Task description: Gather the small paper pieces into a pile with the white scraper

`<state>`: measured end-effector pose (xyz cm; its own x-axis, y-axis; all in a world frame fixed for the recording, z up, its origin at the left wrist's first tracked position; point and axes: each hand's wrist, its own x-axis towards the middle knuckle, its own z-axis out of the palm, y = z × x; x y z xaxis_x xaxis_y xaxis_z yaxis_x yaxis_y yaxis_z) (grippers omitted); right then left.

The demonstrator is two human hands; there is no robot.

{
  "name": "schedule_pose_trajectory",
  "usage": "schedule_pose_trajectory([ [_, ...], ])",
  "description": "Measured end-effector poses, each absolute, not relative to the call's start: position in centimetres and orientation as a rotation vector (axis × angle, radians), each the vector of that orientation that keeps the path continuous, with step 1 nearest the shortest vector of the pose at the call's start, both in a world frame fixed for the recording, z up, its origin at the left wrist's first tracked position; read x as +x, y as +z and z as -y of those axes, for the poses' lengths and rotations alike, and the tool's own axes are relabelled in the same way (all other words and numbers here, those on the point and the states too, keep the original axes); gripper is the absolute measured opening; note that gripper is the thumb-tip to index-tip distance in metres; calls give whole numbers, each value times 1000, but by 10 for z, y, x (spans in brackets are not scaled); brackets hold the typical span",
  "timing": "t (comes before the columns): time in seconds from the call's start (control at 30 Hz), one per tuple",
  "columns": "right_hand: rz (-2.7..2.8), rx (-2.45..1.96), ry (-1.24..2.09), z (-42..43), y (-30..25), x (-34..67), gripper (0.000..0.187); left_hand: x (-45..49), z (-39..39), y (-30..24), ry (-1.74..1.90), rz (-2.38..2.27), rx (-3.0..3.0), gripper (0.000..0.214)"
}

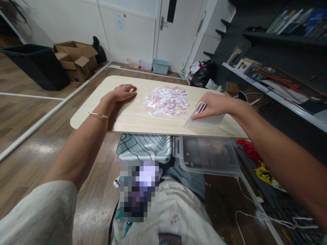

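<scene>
A loose heap of small white and pink paper scraps point(167, 100) lies in the middle of the pale wooden table point(92, 98). My right hand point(216, 103) grips a flat white plastic scraper point(195, 119) by its slotted upper part, to the right of the heap. The scraper is tilted, with its lower edge at the tabletop. On the left side of the table rests my left hand point(124, 92), palm down and holding nothing, a short way from the scraps. Its fingers are loosely bent and point toward the heap.
Below the table's near edge, a clear plastic bin point(209, 154) sits right of a patterned grey-green cushioned item point(145, 147). A phone-like device point(140, 189), partly pixelated, is over my lap. Dark shelves point(276, 37) stand right; a black bin point(38, 66) and cardboard boxes point(76, 59) stand left.
</scene>
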<state>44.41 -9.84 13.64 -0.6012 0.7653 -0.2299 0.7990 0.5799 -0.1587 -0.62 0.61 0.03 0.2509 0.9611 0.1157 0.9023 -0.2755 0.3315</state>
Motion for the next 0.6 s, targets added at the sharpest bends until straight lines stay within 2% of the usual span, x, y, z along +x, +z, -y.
schedule_pose_trajectory([
  [0.6,-2572,1289,-546,93,133,446,67,2,5,9,333,-1771,2309,64],
])
